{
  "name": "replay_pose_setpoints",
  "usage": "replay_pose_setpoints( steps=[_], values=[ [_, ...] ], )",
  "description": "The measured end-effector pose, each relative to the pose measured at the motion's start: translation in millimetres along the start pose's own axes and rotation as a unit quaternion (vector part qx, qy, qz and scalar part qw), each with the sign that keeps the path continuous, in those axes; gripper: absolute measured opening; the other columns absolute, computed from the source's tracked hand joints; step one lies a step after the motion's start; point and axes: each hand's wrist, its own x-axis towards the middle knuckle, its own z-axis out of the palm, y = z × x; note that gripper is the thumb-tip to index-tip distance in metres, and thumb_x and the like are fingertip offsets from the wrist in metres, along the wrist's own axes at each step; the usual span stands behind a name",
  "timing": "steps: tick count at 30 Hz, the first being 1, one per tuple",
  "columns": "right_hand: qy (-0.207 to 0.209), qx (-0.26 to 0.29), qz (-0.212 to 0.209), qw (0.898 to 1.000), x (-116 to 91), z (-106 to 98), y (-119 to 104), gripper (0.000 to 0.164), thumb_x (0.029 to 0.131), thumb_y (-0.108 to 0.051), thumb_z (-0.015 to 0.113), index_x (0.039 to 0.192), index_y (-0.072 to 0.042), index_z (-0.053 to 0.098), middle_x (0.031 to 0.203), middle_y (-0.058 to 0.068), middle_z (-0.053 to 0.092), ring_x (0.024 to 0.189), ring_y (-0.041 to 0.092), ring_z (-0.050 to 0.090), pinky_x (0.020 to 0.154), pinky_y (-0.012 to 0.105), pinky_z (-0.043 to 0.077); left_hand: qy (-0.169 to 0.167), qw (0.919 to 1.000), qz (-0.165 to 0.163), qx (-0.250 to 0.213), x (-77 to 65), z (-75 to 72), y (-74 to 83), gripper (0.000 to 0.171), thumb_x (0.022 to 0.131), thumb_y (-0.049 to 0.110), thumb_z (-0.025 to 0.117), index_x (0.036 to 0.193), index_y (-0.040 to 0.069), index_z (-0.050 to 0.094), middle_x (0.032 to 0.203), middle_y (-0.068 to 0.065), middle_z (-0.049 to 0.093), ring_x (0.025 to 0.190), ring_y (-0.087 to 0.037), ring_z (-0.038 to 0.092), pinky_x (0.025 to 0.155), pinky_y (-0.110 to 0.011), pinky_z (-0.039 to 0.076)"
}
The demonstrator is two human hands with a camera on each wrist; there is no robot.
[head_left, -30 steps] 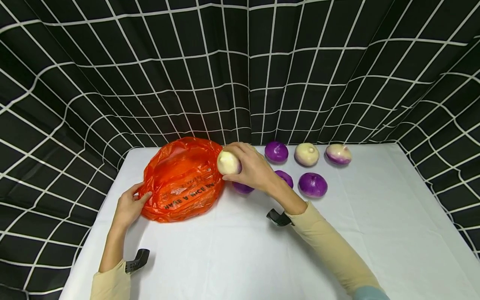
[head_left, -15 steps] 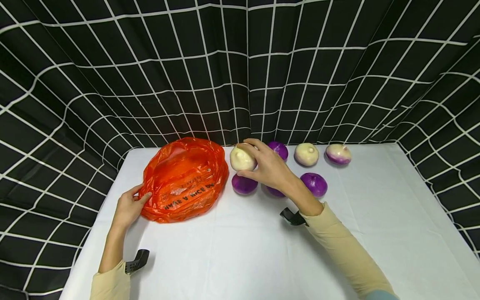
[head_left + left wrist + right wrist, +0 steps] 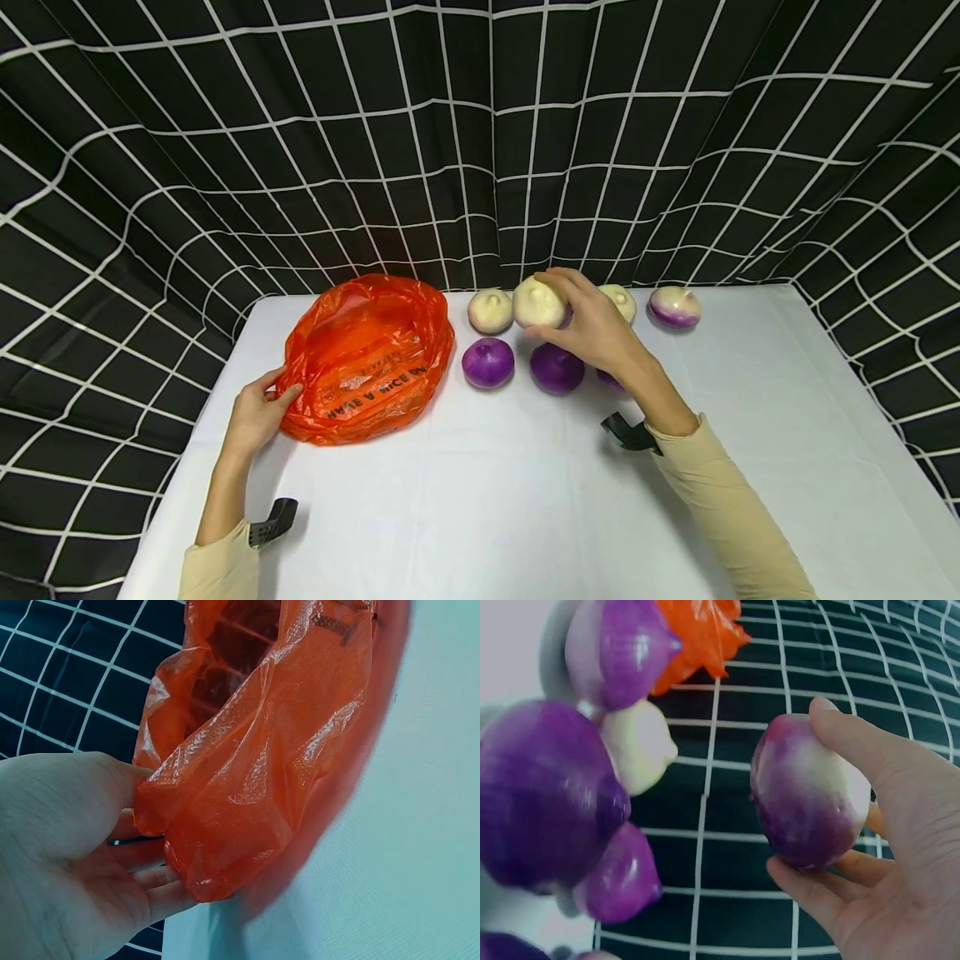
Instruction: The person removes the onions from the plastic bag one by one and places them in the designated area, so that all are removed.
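My left hand (image 3: 257,415) pinches the near-left edge of a crumpled, see-through orange-red plastic bag (image 3: 367,367). In the left wrist view, the fingers pass under the bag's film (image 3: 240,802). My right hand (image 3: 596,325) holds a two-tone turnip (image 3: 538,302), white side up, raised over the back row. In the right wrist view, that turnip (image 3: 810,795) shows purple and cream between thumb and fingers. A white-side-up turnip (image 3: 491,312) sits to its left. In front lie purple-side-up turnips (image 3: 488,362), (image 3: 557,368). The held turnip and hand partly hide others behind.
On the right of the back row rest a white turnip (image 3: 618,302), partly covered by the hand, and a tilted purple-and-white turnip (image 3: 675,307). A white cloth covers the table (image 3: 450,500). Black gridded curtains (image 3: 420,167) enclose the back and sides.
My right hand has carried the turnip rightward from beside the bag, uncovering a white turnip and the purple ones in front. The left hand and bag stay in place.
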Motion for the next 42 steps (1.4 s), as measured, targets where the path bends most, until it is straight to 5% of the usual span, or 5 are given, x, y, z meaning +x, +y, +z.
replay_pose_setpoints(
  steps=[5, 12, 25, 38, 42],
  values=[
    [0.017, -0.016, 0.028, 0.999, -9.6, -13.9, 14.4, 0.070, 0.075, -0.035, 0.086, 0.132, -0.009, 0.056, 0.133, 0.011, 0.053, 0.119, 0.030, 0.055, 0.097, 0.050, 0.045, -0.003, 1.0000, 0.006, -0.001, 1.4, -0.1, 1.4, 0.055, 0.100, 0.022, 0.057, 0.141, -0.011, 0.041, 0.127, -0.036, 0.054, 0.098, -0.035, 0.064, 0.066, -0.011, 0.047],
    [0.020, -0.013, 0.053, 0.998, -30.9, -32.6, 40.7, 0.066, 0.077, -0.020, 0.083, 0.131, 0.000, 0.051, 0.128, 0.020, 0.051, 0.116, 0.038, 0.052, 0.095, 0.057, 0.043, -0.002, 1.0000, 0.002, 0.008, 0.2, 0.2, 1.0, 0.054, 0.100, 0.022, 0.057, 0.140, -0.012, 0.042, 0.125, -0.036, 0.055, 0.096, -0.035, 0.065, 0.065, -0.012, 0.047],
    [0.044, -0.064, 0.143, 0.987, -61.2, -70.3, 75.4, 0.081, 0.077, -0.022, 0.082, 0.141, 0.008, 0.042, 0.135, 0.031, 0.042, 0.120, 0.049, 0.045, 0.094, 0.066, 0.036, 0.007, 0.9998, 0.018, -0.002, 3.7, 0.5, -2.4, 0.047, 0.099, 0.016, 0.059, 0.135, -0.012, 0.048, 0.121, -0.035, 0.058, 0.094, -0.035, 0.066, 0.064, -0.014, 0.049],
    [0.026, -0.097, 0.192, 0.976, -113.0, -79.6, 114.8, 0.077, 0.083, -0.034, 0.078, 0.137, 0.009, 0.044, 0.126, 0.036, 0.043, 0.109, 0.053, 0.046, 0.085, 0.067, 0.035, 0.021, 0.9997, -0.007, 0.008, 7.6, 0.6, 0.7, 0.053, 0.099, 0.018, 0.057, 0.142, -0.008, 0.040, 0.139, -0.034, 0.045, 0.109, -0.046, 0.061, 0.081, -0.043, 0.056],
    [0.015, -0.104, 0.203, 0.973, -129.6, -79.2, 123.7, 0.077, 0.083, -0.035, 0.078, 0.135, 0.011, 0.044, 0.126, 0.036, 0.043, 0.111, 0.054, 0.045, 0.087, 0.068, 0.034, 0.028, 0.9994, -0.015, 0.011, 11.7, 1.7, 0.8, 0.052, 0.099, 0.018, 0.056, 0.142, -0.007, 0.042, 0.139, -0.034, 0.045, 0.108, -0.045, 0.061, 0.077, -0.036, 0.057]
  ],
)
